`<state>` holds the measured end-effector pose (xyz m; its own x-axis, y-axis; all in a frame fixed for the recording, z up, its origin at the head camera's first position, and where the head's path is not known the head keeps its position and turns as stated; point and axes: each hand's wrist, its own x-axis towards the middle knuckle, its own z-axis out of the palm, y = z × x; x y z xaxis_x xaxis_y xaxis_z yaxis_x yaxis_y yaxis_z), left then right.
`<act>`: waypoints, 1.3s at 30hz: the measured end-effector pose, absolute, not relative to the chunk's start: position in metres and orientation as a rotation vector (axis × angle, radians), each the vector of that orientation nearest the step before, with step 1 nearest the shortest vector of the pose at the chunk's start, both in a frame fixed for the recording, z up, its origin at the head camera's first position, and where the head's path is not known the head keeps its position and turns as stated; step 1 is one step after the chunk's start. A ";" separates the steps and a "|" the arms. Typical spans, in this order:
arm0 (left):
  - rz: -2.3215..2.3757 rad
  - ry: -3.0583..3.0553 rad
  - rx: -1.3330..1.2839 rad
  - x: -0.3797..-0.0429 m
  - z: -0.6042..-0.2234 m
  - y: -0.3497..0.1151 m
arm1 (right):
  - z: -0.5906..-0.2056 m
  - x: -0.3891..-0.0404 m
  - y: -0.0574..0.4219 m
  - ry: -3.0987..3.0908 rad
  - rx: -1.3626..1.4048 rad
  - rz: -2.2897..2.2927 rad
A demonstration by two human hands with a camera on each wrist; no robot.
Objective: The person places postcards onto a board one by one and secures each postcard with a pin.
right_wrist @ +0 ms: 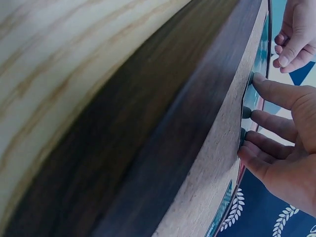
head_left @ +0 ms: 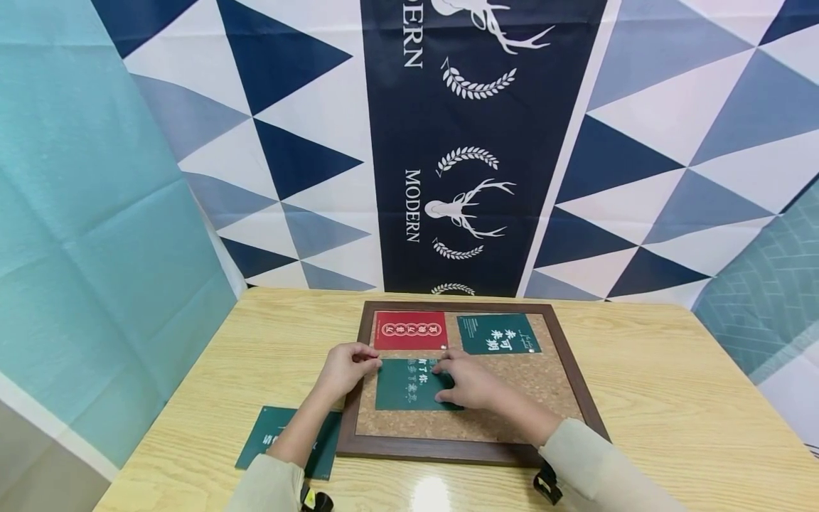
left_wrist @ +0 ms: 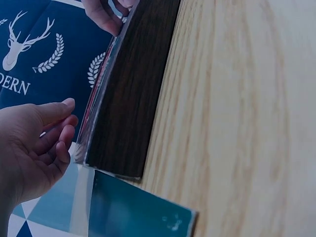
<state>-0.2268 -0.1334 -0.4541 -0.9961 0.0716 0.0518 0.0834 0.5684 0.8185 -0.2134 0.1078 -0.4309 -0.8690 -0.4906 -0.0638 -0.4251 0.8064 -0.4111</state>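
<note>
A dark green card (head_left: pixel 397 384) with white lettering lies on a cork board (head_left: pixel 422 425) in a brown wooden frame (head_left: pixel 441 448). My right hand (head_left: pixel 473 380) covers the card's right side, its spread fingertips pressing on the glossy surface, as the right wrist view also shows. My left hand (head_left: pixel 345 366) is at the card's upper left corner, with thumb and forefinger brought together. In the left wrist view the left hand (left_wrist: pixel 39 143) hovers beside the frame, other fingers curled; I cannot tell whether it pinches something small.
Above on the board are a red card (head_left: pixel 409 331) and another green card (head_left: pixel 499 334), each with a small pale dot at a corner. One more green card (head_left: pixel 262 434) lies on the wooden table (head_left: pixel 256 355), partly under the left forearm. A patterned cloth (head_left: pixel 448 142) hangs behind.
</note>
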 end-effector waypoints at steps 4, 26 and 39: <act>-1.401 -2.783 -0.163 -0.228 -0.454 -0.132 | -0.432 -0.214 0.108 2.821 -0.724 -0.582; -1.075 -2.884 -0.289 -0.234 -0.455 -0.122 | -0.433 -0.213 0.108 2.817 -0.716 -0.580; -1.079 -2.917 -0.263 -0.241 -0.453 -0.119 | -0.432 -0.212 0.108 2.813 -0.695 -0.607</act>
